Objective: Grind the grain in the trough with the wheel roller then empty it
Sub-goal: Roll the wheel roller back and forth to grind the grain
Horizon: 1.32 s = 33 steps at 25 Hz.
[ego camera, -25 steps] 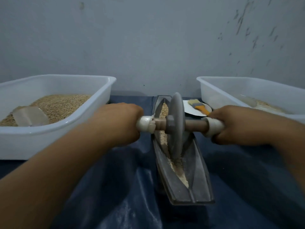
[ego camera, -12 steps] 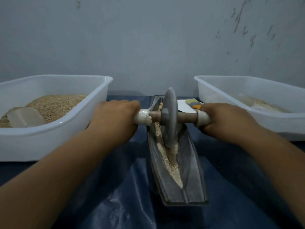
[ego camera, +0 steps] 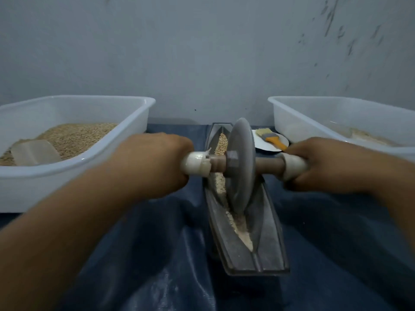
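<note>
On a dark blue cloth [ego camera: 139,254], the left hand [ego camera: 152,162] and right hand [ego camera: 325,164] clench the grey disc-shaped wheel roller [ego camera: 241,167] axle ends; between them, the long grey metal trough [ego camera: 265,232] holds tan grain [ego camera: 221,182].

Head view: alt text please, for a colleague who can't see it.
Both hands, left hand and right hand, grip the wheel roller standing in the grain-filled trough. White tubs flank it, the left tub holding grain.
</note>
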Each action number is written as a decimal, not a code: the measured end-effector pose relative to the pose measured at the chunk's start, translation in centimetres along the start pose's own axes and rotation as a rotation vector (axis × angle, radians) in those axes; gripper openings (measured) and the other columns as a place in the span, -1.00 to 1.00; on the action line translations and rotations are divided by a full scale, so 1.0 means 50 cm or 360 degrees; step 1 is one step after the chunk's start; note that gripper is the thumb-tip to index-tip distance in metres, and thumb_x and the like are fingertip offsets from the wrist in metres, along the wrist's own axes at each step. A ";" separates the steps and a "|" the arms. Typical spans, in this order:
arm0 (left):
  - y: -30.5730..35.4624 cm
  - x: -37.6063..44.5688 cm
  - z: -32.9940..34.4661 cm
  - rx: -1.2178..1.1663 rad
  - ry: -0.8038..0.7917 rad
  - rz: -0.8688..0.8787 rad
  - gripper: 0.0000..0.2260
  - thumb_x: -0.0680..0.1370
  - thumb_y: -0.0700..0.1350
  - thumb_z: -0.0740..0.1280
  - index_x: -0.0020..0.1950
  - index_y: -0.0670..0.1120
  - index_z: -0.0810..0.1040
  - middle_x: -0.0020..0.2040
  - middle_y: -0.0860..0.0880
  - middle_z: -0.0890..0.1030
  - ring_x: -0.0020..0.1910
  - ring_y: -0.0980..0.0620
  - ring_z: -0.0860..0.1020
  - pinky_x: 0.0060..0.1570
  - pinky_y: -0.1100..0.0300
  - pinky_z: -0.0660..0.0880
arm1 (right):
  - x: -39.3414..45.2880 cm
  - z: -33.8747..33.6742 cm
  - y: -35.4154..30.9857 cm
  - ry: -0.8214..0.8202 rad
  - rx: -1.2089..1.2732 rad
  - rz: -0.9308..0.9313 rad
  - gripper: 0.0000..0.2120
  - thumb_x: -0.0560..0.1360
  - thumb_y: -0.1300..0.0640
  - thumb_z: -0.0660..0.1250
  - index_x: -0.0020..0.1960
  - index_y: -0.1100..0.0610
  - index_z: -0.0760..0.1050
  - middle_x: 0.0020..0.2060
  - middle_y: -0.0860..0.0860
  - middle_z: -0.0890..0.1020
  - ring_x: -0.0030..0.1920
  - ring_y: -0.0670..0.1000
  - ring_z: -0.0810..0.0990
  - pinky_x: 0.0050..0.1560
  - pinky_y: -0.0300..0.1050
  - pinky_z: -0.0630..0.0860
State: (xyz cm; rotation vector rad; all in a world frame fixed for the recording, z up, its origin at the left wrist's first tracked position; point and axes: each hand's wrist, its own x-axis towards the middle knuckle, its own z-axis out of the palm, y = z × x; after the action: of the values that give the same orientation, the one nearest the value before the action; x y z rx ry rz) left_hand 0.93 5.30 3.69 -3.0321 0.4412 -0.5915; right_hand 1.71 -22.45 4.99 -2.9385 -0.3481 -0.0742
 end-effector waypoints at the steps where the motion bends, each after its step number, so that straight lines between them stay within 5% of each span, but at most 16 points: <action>1: 0.004 0.010 0.018 0.0110 0.0174 -0.0009 -0.91 0.45 -0.03 0.32 -0.12 0.06 0.42 -0.26 0.06 0.51 -0.26 0.02 0.50 -0.24 0.14 0.42 | 0.019 0.022 0.000 0.0189 -0.0009 0.0049 -0.81 0.31 -0.09 0.46 -0.13 -0.13 0.52 -0.23 -0.11 0.64 -0.22 -0.03 0.59 -0.24 -0.09 0.48; 3: 0.007 0.029 0.039 0.0190 0.0300 -0.0002 -0.92 0.49 -0.03 0.27 -0.05 0.04 0.42 -0.15 0.03 0.53 -0.17 -0.06 0.51 -0.17 0.09 0.42 | 0.043 0.051 -0.004 0.0427 -0.0084 0.0089 -0.87 0.42 -0.02 0.40 -0.08 -0.09 0.47 -0.13 -0.07 0.62 -0.11 0.08 0.57 -0.20 -0.10 0.41; 5: -0.001 0.036 0.038 0.0113 0.0171 -0.0049 -0.93 0.50 -0.03 0.28 -0.07 0.06 0.41 -0.13 0.04 0.54 -0.14 -0.03 0.52 -0.15 0.11 0.42 | 0.045 0.041 -0.005 0.0413 -0.0155 0.0031 -0.87 0.42 -0.02 0.39 -0.07 -0.09 0.47 -0.15 -0.09 0.62 -0.11 0.06 0.58 -0.21 -0.10 0.43; 9: -0.024 0.000 -0.012 -0.0245 -0.0524 0.0018 -0.85 0.36 0.00 0.42 -0.16 0.13 0.47 -0.28 0.09 0.60 -0.29 0.15 0.58 -0.21 0.14 0.55 | -0.025 -0.028 0.005 -0.0114 -0.0171 -0.0083 -0.64 0.11 -0.24 0.35 -0.09 -0.34 0.49 -0.30 -0.24 0.61 -0.32 -0.18 0.59 -0.32 -0.13 0.53; 12: -0.029 -0.027 -0.051 -0.0390 -0.0728 0.0133 -0.75 0.29 0.10 0.43 -0.11 0.30 0.46 -0.28 0.22 0.61 -0.38 0.23 0.58 -0.38 0.23 0.51 | -0.067 -0.059 0.009 -0.0302 -0.0103 -0.0147 -0.43 0.01 -0.35 0.32 0.03 -0.38 0.50 -0.29 -0.31 0.62 -0.35 -0.25 0.61 -0.33 -0.14 0.61; 15: -0.012 -0.012 -0.024 -0.0212 -0.0416 0.0071 -0.84 0.35 0.06 0.40 -0.14 0.15 0.48 -0.30 0.10 0.58 -0.34 0.16 0.55 -0.30 0.19 0.50 | -0.035 -0.035 -0.005 -0.0189 -0.0070 -0.0087 -0.58 0.07 -0.31 0.37 -0.07 -0.31 0.52 -0.29 -0.24 0.62 -0.33 -0.19 0.59 -0.31 -0.12 0.55; 17: 0.001 0.006 0.012 0.0020 -0.0019 -0.0014 -0.89 0.43 -0.01 0.34 -0.12 0.07 0.42 -0.25 0.08 0.53 -0.23 0.05 0.54 -0.24 0.16 0.45 | 0.004 0.006 -0.011 0.0151 -0.0071 -0.0005 -0.82 0.27 -0.15 0.44 -0.18 -0.18 0.49 -0.27 -0.12 0.62 -0.27 -0.10 0.57 -0.29 -0.10 0.45; 19: 0.009 0.026 0.035 0.0124 0.0168 -0.0046 -0.91 0.50 -0.04 0.29 -0.06 0.06 0.39 -0.16 0.06 0.52 -0.16 -0.03 0.52 -0.18 0.12 0.43 | 0.030 0.040 -0.014 0.0412 -0.0146 0.0050 -0.88 0.43 -0.04 0.39 -0.08 -0.11 0.47 -0.13 -0.07 0.63 -0.11 0.07 0.59 -0.21 -0.10 0.42; 21: 0.009 0.038 0.039 0.0085 0.0113 -0.0082 -0.92 0.52 -0.04 0.28 -0.06 0.07 0.38 -0.13 0.05 0.53 -0.17 0.00 0.50 -0.18 0.13 0.40 | 0.036 0.041 -0.012 0.0418 -0.0203 0.0025 -0.86 0.44 -0.01 0.37 -0.01 -0.08 0.49 -0.10 -0.05 0.63 -0.06 0.09 0.60 -0.17 -0.10 0.46; 24: -0.003 0.019 0.014 -0.0027 -0.0161 -0.0015 -0.88 0.46 -0.02 0.34 -0.16 0.11 0.39 -0.21 0.10 0.55 -0.22 0.11 0.51 -0.20 0.17 0.44 | -0.002 -0.015 0.003 -0.0110 -0.0065 -0.0013 -0.75 0.25 -0.15 0.44 -0.10 -0.17 0.52 -0.23 -0.13 0.63 -0.22 -0.10 0.61 -0.16 -0.05 0.56; 27: -0.011 -0.025 -0.041 -0.0209 -0.0476 0.0143 -0.78 0.29 0.10 0.39 -0.13 0.31 0.43 -0.26 0.24 0.57 -0.34 0.22 0.54 -0.29 0.22 0.50 | -0.064 -0.064 0.006 -0.0439 -0.0028 -0.0143 -0.45 0.04 -0.36 0.38 0.02 -0.32 0.51 -0.25 -0.27 0.63 -0.30 -0.22 0.61 -0.28 -0.17 0.56; 30: -0.014 -0.038 -0.051 -0.0250 -0.0518 0.0156 -0.72 0.21 0.18 0.33 -0.11 0.35 0.42 -0.23 0.31 0.56 -0.35 0.25 0.55 -0.33 0.20 0.53 | -0.065 -0.066 0.003 -0.0385 -0.0001 -0.0174 -0.45 0.04 -0.37 0.38 0.03 -0.31 0.52 -0.28 -0.23 0.64 -0.33 -0.21 0.60 -0.29 -0.14 0.59; 33: 0.002 -0.008 -0.002 -0.0017 -0.0088 0.0012 -0.86 0.38 0.05 0.35 -0.12 0.15 0.43 -0.32 0.10 0.52 -0.33 0.15 0.50 -0.27 0.17 0.47 | -0.011 -0.010 -0.005 -0.0031 -0.0016 -0.0067 -0.72 0.20 -0.19 0.45 -0.12 -0.19 0.53 -0.28 -0.15 0.62 -0.29 -0.14 0.58 -0.26 -0.10 0.52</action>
State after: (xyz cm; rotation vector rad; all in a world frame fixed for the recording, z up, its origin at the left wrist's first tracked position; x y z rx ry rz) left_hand 0.50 5.30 3.61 -3.0468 0.4550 -0.5048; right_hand 1.09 -22.42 5.47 -2.9442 -0.4135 -0.0531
